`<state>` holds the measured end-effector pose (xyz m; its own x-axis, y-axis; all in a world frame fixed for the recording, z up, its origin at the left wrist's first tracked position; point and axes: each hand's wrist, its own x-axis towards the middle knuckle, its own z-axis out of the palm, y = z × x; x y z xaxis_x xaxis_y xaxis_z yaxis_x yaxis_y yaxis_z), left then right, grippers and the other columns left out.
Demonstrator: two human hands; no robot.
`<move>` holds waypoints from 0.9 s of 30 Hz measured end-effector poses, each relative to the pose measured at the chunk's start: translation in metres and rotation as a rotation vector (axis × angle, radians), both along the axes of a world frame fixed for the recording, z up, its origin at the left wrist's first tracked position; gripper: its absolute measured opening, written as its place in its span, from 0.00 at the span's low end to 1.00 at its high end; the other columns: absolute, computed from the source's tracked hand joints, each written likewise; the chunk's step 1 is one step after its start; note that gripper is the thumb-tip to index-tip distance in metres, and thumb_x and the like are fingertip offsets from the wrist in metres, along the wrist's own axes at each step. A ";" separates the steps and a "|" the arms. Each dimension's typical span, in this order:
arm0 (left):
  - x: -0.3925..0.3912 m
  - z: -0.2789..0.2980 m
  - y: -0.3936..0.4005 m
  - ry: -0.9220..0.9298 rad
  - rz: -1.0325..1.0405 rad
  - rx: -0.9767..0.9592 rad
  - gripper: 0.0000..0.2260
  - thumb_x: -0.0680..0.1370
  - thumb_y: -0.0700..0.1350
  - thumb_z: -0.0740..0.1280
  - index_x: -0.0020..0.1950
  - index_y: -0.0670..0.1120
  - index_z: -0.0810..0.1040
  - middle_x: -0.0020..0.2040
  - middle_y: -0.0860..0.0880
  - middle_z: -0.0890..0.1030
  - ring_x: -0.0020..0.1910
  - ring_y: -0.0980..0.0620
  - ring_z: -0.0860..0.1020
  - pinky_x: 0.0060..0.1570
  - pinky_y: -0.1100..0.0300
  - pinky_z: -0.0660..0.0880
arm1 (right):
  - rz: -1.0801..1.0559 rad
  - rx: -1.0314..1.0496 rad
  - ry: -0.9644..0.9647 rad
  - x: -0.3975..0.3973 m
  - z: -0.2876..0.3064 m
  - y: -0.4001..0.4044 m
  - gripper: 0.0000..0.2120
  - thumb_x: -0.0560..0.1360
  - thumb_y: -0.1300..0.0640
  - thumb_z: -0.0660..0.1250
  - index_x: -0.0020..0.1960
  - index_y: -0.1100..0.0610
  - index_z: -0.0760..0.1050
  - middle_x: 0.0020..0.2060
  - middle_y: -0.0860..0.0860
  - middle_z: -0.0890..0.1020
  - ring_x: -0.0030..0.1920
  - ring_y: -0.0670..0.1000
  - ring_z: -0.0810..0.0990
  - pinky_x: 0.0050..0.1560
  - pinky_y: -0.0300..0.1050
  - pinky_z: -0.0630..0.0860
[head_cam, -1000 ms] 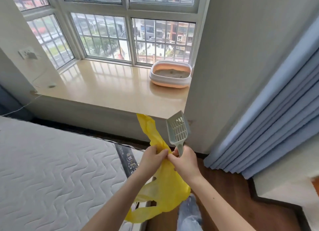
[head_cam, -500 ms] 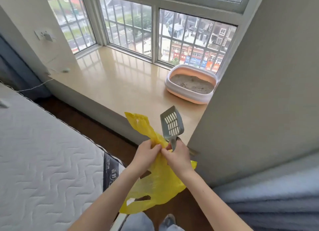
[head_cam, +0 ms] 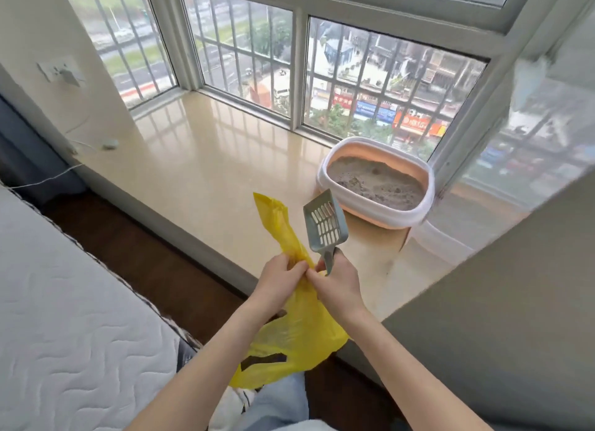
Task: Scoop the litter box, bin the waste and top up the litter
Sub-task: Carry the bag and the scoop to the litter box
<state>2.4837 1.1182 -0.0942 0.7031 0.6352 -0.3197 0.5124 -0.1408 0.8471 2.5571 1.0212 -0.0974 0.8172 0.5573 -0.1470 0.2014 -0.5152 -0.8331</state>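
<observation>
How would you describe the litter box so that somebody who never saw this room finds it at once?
Look at the wide beige window sill under the barred windows. At its far right end, beside the glass, stands the litter box: an oval tub with a white rim and peach walls, filled with grey litter. Nothing else that large stands on the sill.

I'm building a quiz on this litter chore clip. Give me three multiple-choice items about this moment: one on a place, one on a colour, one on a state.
1. Where does the litter box stand?
A. on the mattress
B. on the window ledge by the glass
C. on the floor

2. What colour is the plastic bag?
A. yellow
B. black
C. white

3. What does the right hand hold?
A. nothing
B. only the bag
C. the scoop's handle and the bag

Answers: 1 B, it sits on the beige window ledge at the pane. 2 A, plainly yellow. 3 C, the scoop rises from that hand, which pinches the bag with the left hand.
</observation>
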 end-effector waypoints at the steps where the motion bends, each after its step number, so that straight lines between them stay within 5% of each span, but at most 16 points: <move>1: 0.013 -0.002 0.014 -0.007 -0.011 -0.007 0.08 0.78 0.45 0.63 0.49 0.43 0.79 0.45 0.46 0.81 0.44 0.51 0.78 0.39 0.60 0.72 | -0.015 0.004 -0.003 0.012 -0.002 0.013 0.09 0.70 0.57 0.70 0.46 0.58 0.72 0.38 0.51 0.77 0.39 0.53 0.78 0.40 0.53 0.77; 8: 0.085 0.011 0.090 -0.036 -0.049 -0.044 0.05 0.76 0.42 0.66 0.41 0.50 0.77 0.39 0.55 0.79 0.39 0.59 0.76 0.30 0.73 0.68 | -0.102 0.015 -0.020 0.076 0.003 0.086 0.08 0.70 0.57 0.69 0.44 0.58 0.72 0.37 0.51 0.78 0.36 0.53 0.78 0.36 0.50 0.75; 12: 0.110 0.012 0.112 -0.023 -0.059 -0.013 0.05 0.76 0.43 0.66 0.41 0.49 0.76 0.38 0.55 0.78 0.38 0.60 0.75 0.30 0.73 0.68 | -0.130 0.042 0.005 0.098 0.003 0.109 0.08 0.69 0.58 0.70 0.43 0.55 0.71 0.36 0.51 0.77 0.37 0.56 0.78 0.38 0.59 0.77; 16: 0.121 0.014 0.120 -0.031 -0.035 -0.024 0.05 0.76 0.43 0.65 0.46 0.43 0.79 0.42 0.49 0.80 0.42 0.53 0.77 0.36 0.65 0.70 | -0.145 0.062 0.017 0.109 0.004 0.121 0.12 0.69 0.59 0.70 0.38 0.50 0.66 0.35 0.48 0.75 0.35 0.56 0.78 0.36 0.58 0.77; 21: 0.129 0.016 0.130 -0.041 -0.025 -0.008 0.04 0.77 0.44 0.64 0.46 0.45 0.77 0.40 0.52 0.79 0.39 0.57 0.76 0.33 0.66 0.68 | -0.158 0.086 0.037 0.118 0.004 0.132 0.11 0.68 0.60 0.70 0.38 0.51 0.67 0.35 0.47 0.76 0.35 0.52 0.78 0.37 0.58 0.78; 27: 0.135 -0.001 0.153 -0.036 -0.083 -0.028 0.10 0.78 0.45 0.64 0.57 0.45 0.78 0.52 0.48 0.82 0.52 0.51 0.79 0.52 0.55 0.75 | -0.202 0.117 0.064 0.123 -0.015 0.153 0.11 0.67 0.59 0.71 0.43 0.53 0.68 0.36 0.47 0.76 0.41 0.50 0.79 0.37 0.59 0.78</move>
